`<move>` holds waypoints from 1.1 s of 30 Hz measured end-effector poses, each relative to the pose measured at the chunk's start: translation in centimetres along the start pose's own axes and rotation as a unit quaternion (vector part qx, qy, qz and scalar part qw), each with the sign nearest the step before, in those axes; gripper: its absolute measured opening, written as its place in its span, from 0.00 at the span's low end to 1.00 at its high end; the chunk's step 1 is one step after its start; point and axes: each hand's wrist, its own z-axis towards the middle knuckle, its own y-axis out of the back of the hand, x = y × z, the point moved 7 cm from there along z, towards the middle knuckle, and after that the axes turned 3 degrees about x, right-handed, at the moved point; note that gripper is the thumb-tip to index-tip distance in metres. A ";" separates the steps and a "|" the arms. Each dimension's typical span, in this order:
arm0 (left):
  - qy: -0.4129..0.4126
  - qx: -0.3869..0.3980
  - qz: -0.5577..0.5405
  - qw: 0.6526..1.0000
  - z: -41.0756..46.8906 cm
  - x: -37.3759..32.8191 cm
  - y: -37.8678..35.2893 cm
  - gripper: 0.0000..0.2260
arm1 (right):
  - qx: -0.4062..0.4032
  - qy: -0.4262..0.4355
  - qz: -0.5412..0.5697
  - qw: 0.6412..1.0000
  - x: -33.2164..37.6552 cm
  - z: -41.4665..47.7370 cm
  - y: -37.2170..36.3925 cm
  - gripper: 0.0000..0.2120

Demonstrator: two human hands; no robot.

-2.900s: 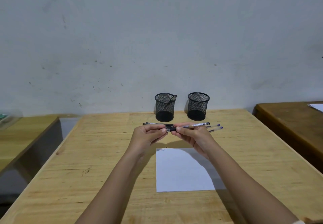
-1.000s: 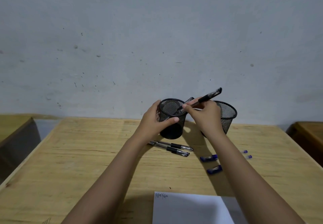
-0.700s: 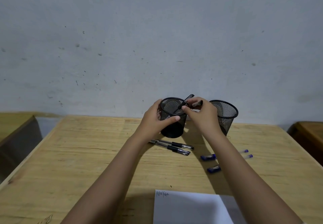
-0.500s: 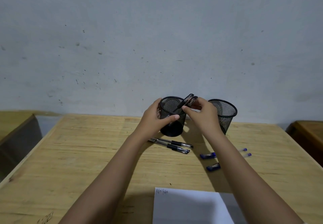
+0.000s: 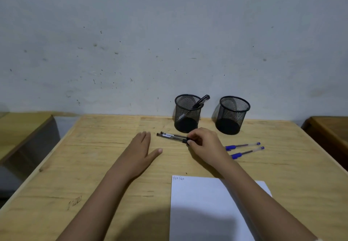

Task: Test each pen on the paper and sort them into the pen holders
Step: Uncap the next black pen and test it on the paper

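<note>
Two black mesh pen holders stand at the back of the wooden table. The left holder (image 5: 187, 114) has black pens leaning in it (image 5: 202, 100); the right holder (image 5: 233, 115) looks empty. Two black pens (image 5: 172, 137) lie side by side in front of the left holder. My right hand (image 5: 204, 143) pinches the black grip end of them. My left hand (image 5: 142, 151) rests flat on the table, fingers straight, to the left of the pens. Two blue pens (image 5: 244, 148) lie to the right. A white paper (image 5: 211, 208) with small scribbles at its top left corner lies near me.
The wooden table (image 5: 94, 165) meets a grey wall at the back. Another wooden desk (image 5: 22, 128) stands lower at the left, and a darker one (image 5: 329, 128) at the right.
My right hand let the black pen go into the left holder and came down onto the two black pens on the table. My left hand left the holder and now lies flat.
</note>
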 end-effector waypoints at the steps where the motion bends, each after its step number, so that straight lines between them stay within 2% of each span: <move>1: 0.016 0.013 0.013 1.000 -0.6 0.7 -0.2 0.33 | 0.012 0.006 -0.018 1.000 0.3 0.2 -0.5 0.08; 6: 0.029 0.025 0.046 0.998 -1.9 1.2 -0.7 0.32 | 0.060 0.026 -0.122 0.990 1.7 1.0 -2.3 0.11; 10: 0.022 0.009 0.052 0.998 -2.0 1.2 -0.7 0.31 | 0.063 0.009 -0.131 0.989 1.9 1.3 -2.0 0.10; 12: 0.022 0.005 0.048 0.999 -2.0 1.2 -0.7 0.31 | 0.046 -0.018 -0.067 0.997 1.9 1.0 -1.4 0.08; 14: 0.019 -0.006 0.015 1.000 -2.1 1.2 -0.5 0.30 | 0.004 -0.064 0.064 0.996 2.0 0.4 -0.4 0.07; 16: 0.010 -0.036 -0.062 0.997 -2.4 0.9 0.0 0.26 | -0.018 -0.106 0.228 0.968 2.2 -0.6 0.3 0.07; 18: -0.015 -0.082 -0.152 0.985 -2.9 0.0 0.8 0.17 | -0.004 -0.120 0.355 0.927 2.9 -1.6 0.6 0.09; 21: -0.022 -0.094 -0.307 0.947 -3.9 -2.6 0.8 0.15 | 0.001 -0.105 0.428 0.898 3.9 -2.4 1.2 0.10; 24: -0.027 -0.061 -0.483 0.873 -4.5 -5.2 0.0 0.09 | -0.031 -0.096 0.523 0.846 4.2 -3.4 1.5 0.06; 26: -0.034 -0.078 -0.519 0.850 -4.7 -6.0 0.5 0.06 | -0.057 -0.082 0.559 0.823 4.2 -4.1 1.8 0.07; 29: -0.061 -0.122 -0.519 0.844 -4.8 -6.6 2.0 0.08 | -0.067 -0.055 0.596 0.798 4.3 -4.9 2.1 0.10; 31: -0.078 -0.140 -0.517 0.841 -5.1 -7.0 2.8 0.08 | -0.059 -0.036 0.593 0.802 4.3 -5.5 2.2 0.11; 33: -0.093 -0.145 -0.507 0.845 -5.3 -7.2 3.5 0.08 | -0.055 -0.012 0.537 0.842 4.5 -6.0 2.7 0.10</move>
